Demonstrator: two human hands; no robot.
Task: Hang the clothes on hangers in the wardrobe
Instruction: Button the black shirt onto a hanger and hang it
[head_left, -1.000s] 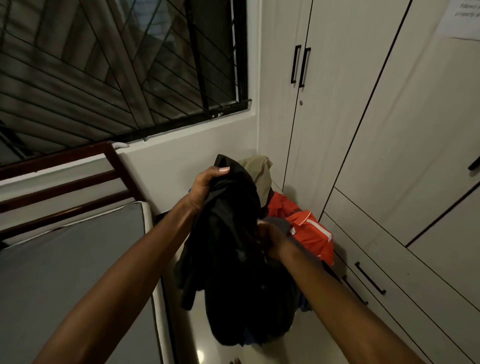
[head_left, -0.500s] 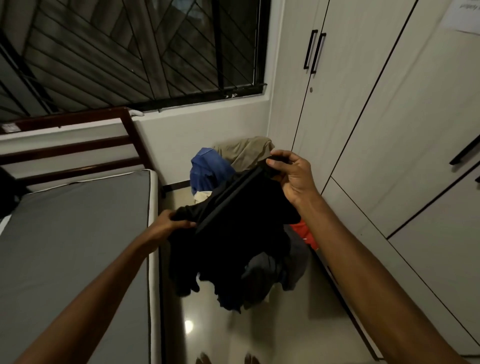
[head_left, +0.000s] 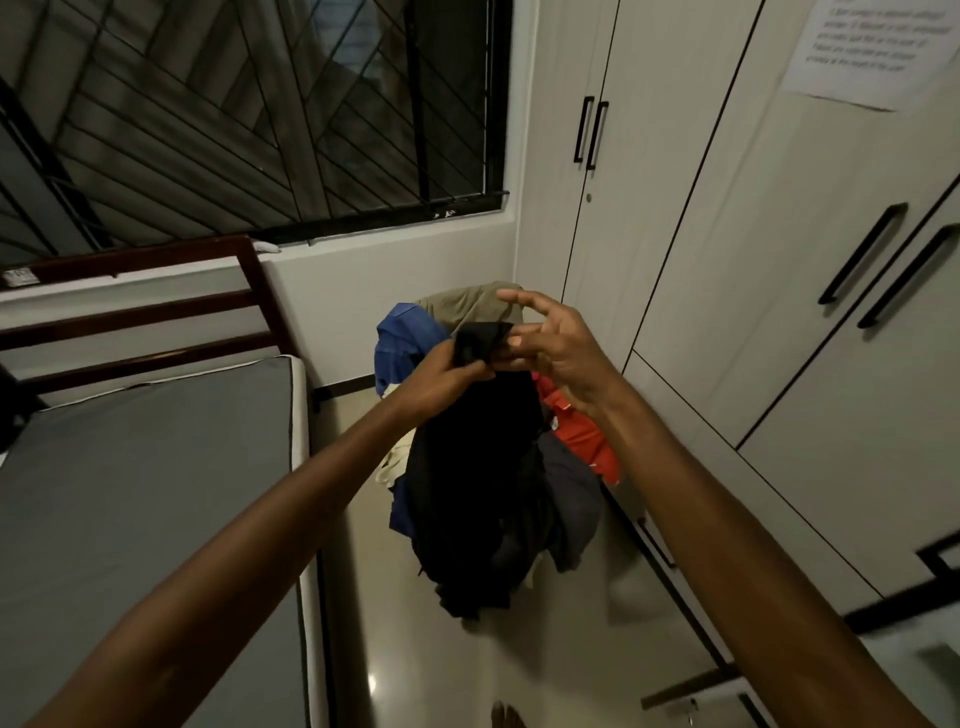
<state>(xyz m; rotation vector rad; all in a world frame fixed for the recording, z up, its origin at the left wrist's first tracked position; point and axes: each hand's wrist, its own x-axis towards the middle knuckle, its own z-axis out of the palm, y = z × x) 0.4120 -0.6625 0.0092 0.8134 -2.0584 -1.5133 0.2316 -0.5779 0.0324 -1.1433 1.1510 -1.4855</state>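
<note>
Between the bed and the wardrobe, we hold a black garment (head_left: 478, 467) up in front of us with both hands. Our left hand (head_left: 441, 382) grips its top edge, the fingers curled round the bunched cloth just below a small folded tip that sticks up. Our right hand (head_left: 558, 345) meets the same tip from the other side: the thumb and a lower finger pinch the dark cloth, while the upper fingers (head_left: 519, 299) are spread and lifted free of it. The garment hangs straight down from this grip, loose and crumpled, its lower end dangling above the glossy floor (head_left: 519, 675). Behind it sits a pile of clothes (head_left: 566, 488) in the corner, showing a blue piece (head_left: 402, 348), a khaki one (head_left: 467, 304) on top, a red one (head_left: 582, 431) to the right and a grey one lower down; what the pile rests on we cannot tell. To our left lies the bed (head_left: 145, 493) with a grey mattress and a dark wooden headboard, under a barred window (head_left: 249, 114). To our right stands the wardrobe (head_left: 753, 260), its pale doors closed, with black bar handles and a sheet of paper (head_left: 865, 47) stuck on the upper part of one door.
</note>
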